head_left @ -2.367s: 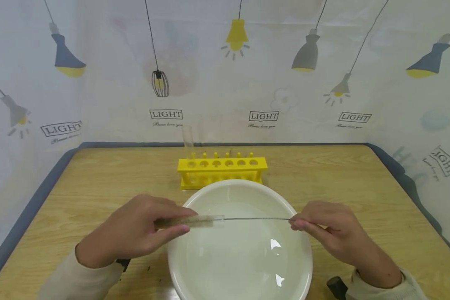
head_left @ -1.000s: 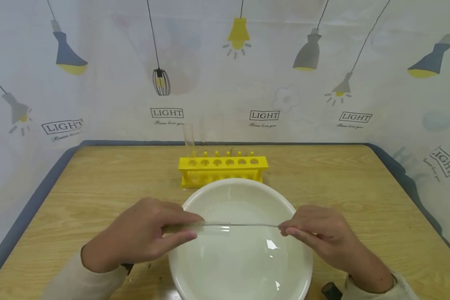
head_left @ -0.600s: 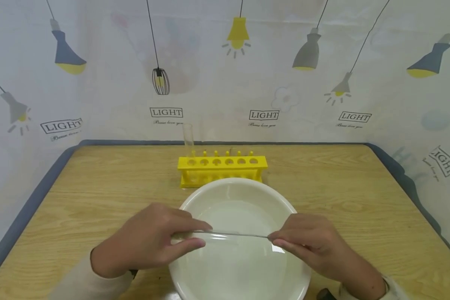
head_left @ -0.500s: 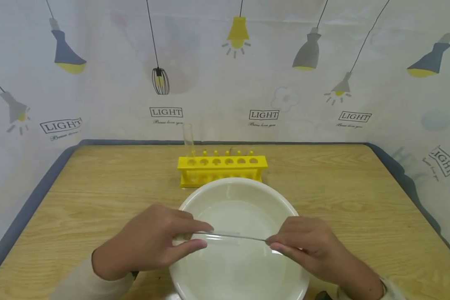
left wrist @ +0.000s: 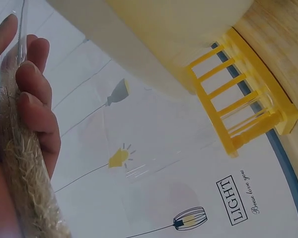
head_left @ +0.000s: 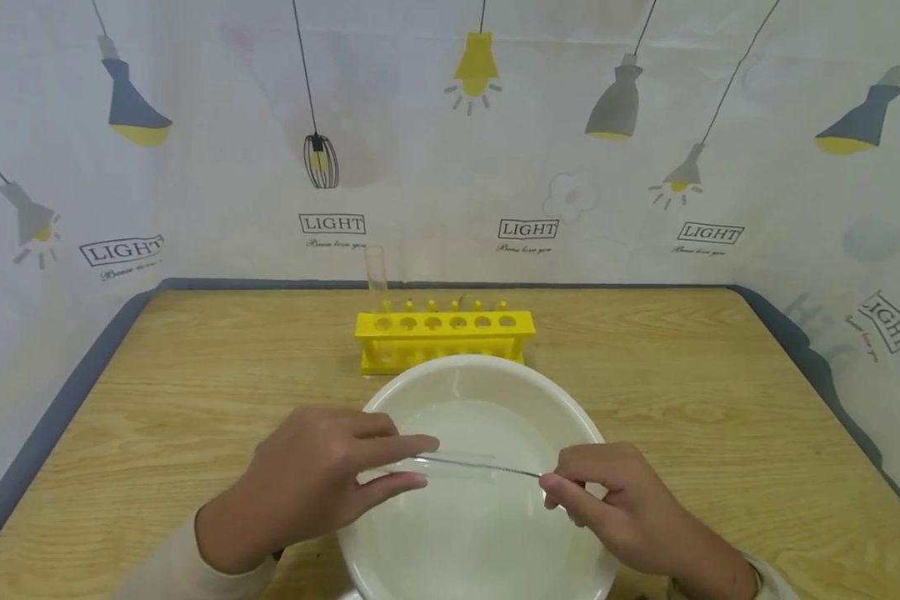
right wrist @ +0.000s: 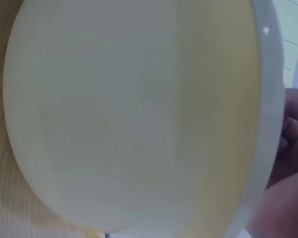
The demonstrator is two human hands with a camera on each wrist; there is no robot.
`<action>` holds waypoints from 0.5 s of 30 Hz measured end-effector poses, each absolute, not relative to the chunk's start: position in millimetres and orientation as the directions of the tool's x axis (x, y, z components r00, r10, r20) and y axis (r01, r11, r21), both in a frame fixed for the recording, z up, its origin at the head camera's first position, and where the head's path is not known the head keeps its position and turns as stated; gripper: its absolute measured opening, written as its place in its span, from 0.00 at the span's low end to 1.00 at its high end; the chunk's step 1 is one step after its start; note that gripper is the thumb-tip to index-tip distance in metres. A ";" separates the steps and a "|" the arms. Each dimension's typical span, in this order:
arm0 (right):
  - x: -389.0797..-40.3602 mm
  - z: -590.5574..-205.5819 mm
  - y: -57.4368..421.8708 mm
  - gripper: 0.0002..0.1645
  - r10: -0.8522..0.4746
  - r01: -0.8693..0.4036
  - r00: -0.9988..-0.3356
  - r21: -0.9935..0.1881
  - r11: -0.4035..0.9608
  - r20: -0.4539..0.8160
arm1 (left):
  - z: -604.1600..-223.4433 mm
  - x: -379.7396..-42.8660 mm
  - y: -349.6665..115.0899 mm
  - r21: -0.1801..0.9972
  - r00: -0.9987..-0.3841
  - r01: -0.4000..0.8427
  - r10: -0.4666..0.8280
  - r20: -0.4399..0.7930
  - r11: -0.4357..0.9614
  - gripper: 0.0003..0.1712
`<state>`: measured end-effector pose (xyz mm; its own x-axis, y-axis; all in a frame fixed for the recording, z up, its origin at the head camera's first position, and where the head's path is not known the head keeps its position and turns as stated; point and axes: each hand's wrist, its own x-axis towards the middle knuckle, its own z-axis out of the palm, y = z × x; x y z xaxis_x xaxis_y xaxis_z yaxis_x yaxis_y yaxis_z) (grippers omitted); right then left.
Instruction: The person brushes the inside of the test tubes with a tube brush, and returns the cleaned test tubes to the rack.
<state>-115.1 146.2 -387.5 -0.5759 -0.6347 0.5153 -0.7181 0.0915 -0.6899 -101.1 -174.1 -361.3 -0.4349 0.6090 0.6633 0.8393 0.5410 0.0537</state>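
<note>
My left hand (head_left: 322,475) holds a clear test tube (head_left: 476,477) sideways over the white basin (head_left: 468,363), its mouth facing right. A test tube brush is inside the tube. Its twisted wire (head_left: 521,471) comes out of the mouth, and my right hand (head_left: 615,504) pinches the end between thumb and fingers. In the left wrist view, pale bristles (left wrist: 27,173) fill the tube's lower part, with several fingers (left wrist: 37,114) curled round the glass. The basin's outer wall (right wrist: 114,124) fills most of the right wrist view, partly hiding the right hand.
Behind the basin stands a yellow test tube rack (head_left: 445,327). Another clear test tube (head_left: 376,271) is upright in its leftmost hole. All this is on a wooden table (head_left: 720,392), with a lamp-patterned cloth (head_left: 420,167) hanging round the back and sides.
The bristles, earlier showing near the tube's mouth, have slid deeper into the part my left hand covers. My right hand has moved left and down; my left hand has shifted right and down.
</note>
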 end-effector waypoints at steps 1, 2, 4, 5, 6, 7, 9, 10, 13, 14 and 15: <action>-114.5 -386.5 146.9 0.19 -0.639 -0.674 -0.603 -0.734 0.086 0.479 | -361.6 -101.4 -173.7 0.038 -0.422 0.841 0.612 0.669 0.540 0.14; -113.7 -385.3 147.8 0.20 -0.640 -0.619 -0.637 -0.780 0.092 0.430 | -361.8 -101.6 -173.3 0.025 -0.413 0.842 0.614 0.673 0.539 0.14; -113.5 -384.0 149.0 0.21 -0.646 -0.509 -0.674 -0.859 0.055 0.358 | -362.4 -102.2 -172.6 0.008 -0.397 0.845 0.618 0.679 0.535 0.13; -113.3 -383.9 149.6 0.20 -0.650 -0.447 -0.689 -0.894 0.031 0.322 | -362.8 -102.5 -172.5 -0.001 -0.390 0.845 0.618 0.682 0.534 0.12; -113.3 -383.5 150.0 0.20 -0.654 -0.388 -0.700 -0.922 0.010 0.288 | -363.1 -102.4 -172.5 -0.005 -0.395 0.841 0.619 0.679 0.541 0.12; -113.3 -383.1 150.2 0.21 -0.657 -0.316 -0.712 -0.949 -0.013 0.246 | -363.3 -102.8 -172.4 -0.015 -0.385 0.840 0.616 0.687 0.542 0.12; -113.5 -382.4 149.4 0.21 -0.670 -0.196 -0.717 -0.978 -0.070 0.192 | -363.2 -102.8 -172.6 -0.023 -0.388 0.831 0.610 0.691 0.555 0.13; -113.7 -382.1 148.9 0.21 -0.677 -0.146 -0.716 -0.985 -0.093 0.170 | -363.0 -102.9 -172.9 -0.026 -0.389 0.827 0.606 0.694 0.562 0.14; -114.7 -381.0 147.8 0.23 -0.704 -0.002 -0.701 -0.987 -0.161 0.116 | -361.9 -103.4 -173.8 -0.032 -0.386 0.820 0.593 0.706 0.572 0.15; -115.2 -380.7 147.7 0.23 -0.713 0.027 -0.692 -0.983 -0.182 0.113 | -361.4 -103.5 -174.2 -0.031 -0.385 0.820 0.591 0.709 0.572 0.15; -115.7 -380.3 147.6 0.23 -0.722 0.055 -0.683 -0.979 -0.198 0.108 | -360.8 -103.7 -174.6 -0.030 -0.386 0.818 0.587 0.711 0.574 0.15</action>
